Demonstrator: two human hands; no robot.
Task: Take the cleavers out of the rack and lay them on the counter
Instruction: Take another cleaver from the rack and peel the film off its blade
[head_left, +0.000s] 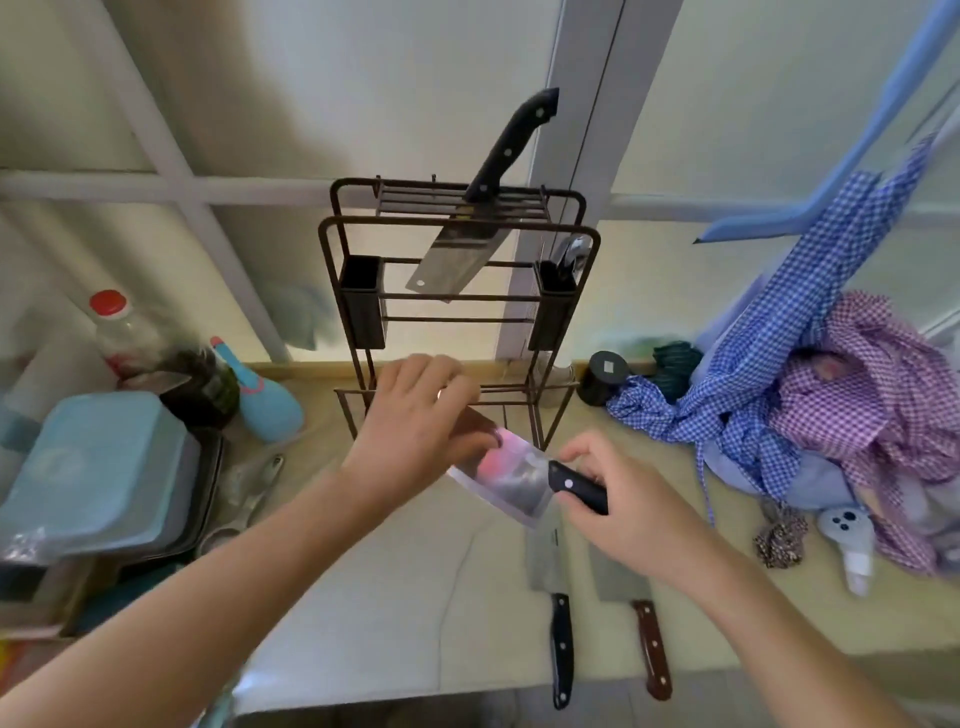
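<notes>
A brown wire rack (332, 270) stands at the back of the counter. One black-handled cleaver (462, 249) still sits in its top slots, blade slanting down to the left. In front of the rack I hold another cleaver (511, 480) above the counter: my right hand (628, 512) grips its black handle and my left hand (415, 431) pinches the far end of the blade. Two cleavers lie flat on the counter below my right hand, one with a black handle (560, 644) and one with a brown handle (650, 649).
A pale blue lidded box (98, 467), a red-capped bottle (117, 332) and a blue bottle (265, 400) crowd the left of the counter (405, 597). Checked blue and purple cloths (831, 395) pile on the right, beside a black jar (605, 376) and a small white spray bottle (852, 545).
</notes>
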